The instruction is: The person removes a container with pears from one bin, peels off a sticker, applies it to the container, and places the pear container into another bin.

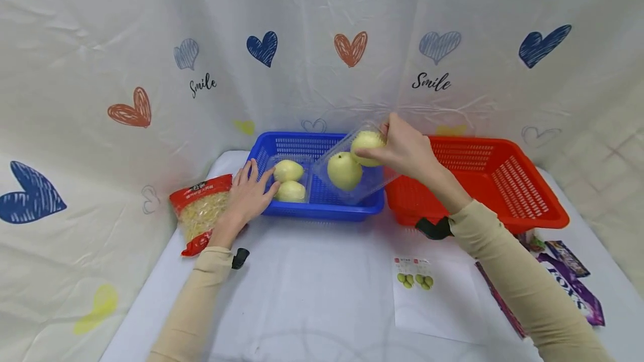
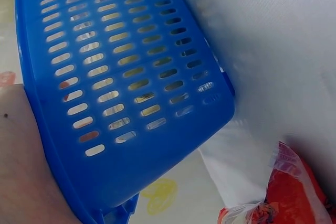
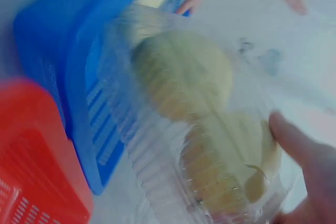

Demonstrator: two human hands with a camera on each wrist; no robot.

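Two pear packs (image 1: pixel 352 169) head-view | left wrist: blue basket (image 2: pixel 126 77) wall only

A blue slotted basket (image 1: pixel 322 208), a red slotted basket (image 1: pixel 528 205), 4 pale yellow pears (image 1: pixel 344 171), white backdrop (image 1: pixel 100 43) patterned with navy, rust and yellow hearts, purple wrappers (image 1: pixel 573 289)

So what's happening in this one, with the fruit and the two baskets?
A person's right hand holds a clear pack of two yellow-green pears tilted above the blue basket. The left hand rests at the basket's left side against a second pack lying inside it. The red basket sits beside the blue one, a red snack bag lies to the left, and a picture sheet lies in front.
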